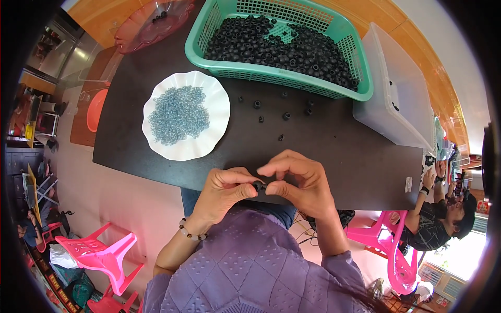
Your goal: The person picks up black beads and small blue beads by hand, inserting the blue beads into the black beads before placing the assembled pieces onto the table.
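In the head view, the left hand and right hand meet at the near edge of the dark table, both pinched shut on one small black ring held between their fingertips, equally near each. Its axis cannot be told. The white plate of blue-grey beads lies beyond the left hand, the green basket farther back.

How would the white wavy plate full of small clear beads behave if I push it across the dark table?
The white plate would probably slide easily on the smooth dark table. Its shallow rim may let the heaped clear beads spill if jolted. It looks light.
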Demonstrator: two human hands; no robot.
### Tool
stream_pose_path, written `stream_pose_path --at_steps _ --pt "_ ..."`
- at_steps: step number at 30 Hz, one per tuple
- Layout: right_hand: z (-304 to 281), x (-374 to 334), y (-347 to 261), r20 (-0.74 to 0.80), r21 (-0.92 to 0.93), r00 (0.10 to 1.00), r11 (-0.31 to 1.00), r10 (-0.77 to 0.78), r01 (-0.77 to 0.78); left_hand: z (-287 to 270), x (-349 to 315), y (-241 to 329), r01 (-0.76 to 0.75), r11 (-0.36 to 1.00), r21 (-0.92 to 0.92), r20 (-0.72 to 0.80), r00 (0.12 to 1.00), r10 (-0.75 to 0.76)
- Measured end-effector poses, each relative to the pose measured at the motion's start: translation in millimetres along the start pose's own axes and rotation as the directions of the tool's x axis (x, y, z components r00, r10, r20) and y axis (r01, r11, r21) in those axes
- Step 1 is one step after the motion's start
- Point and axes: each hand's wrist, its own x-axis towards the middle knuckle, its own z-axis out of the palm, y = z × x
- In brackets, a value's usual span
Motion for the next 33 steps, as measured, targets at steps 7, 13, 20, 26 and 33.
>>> stream_pose_path --at_steps 7,13,20,26,33 --pt "-7.6 16.2 2.6 0.370 0.111 0.924 0.992 -0.095 0.058 1.2 -0.8 8.8 0.031 0.999 0.040 0.055 0.998 -0.034" --pt "1.1 10.0 8.5 0.299 0.177 0.947 0.982 -0.115 0.064 -1.9 -5.1 -5.9 0.042 0.992 -0.123 0.086 0.996 -0.031" --pt "8.2 1.4 5.5 0.205 0.347 0.979 0.934 0.011 -0.084 4.1 -5.8 -3.7 -0.023 1.000 0.012 0.064 0.998 0.022" --pt "10.4 0.6 9.3 0.217 0.372 0.976 0.924 0.005 -0.087 9.9 -11.5 -6.0 -0.079 0.997 0.017 0.002 0.997 0.079" --pt "18.2 -5.3 15.0 0.199 0.512 0.979 0.848 0.035 -0.134 13.0 -12.4 -4.4 -0.124 0.992 0.012 -0.018 0.992 0.124"
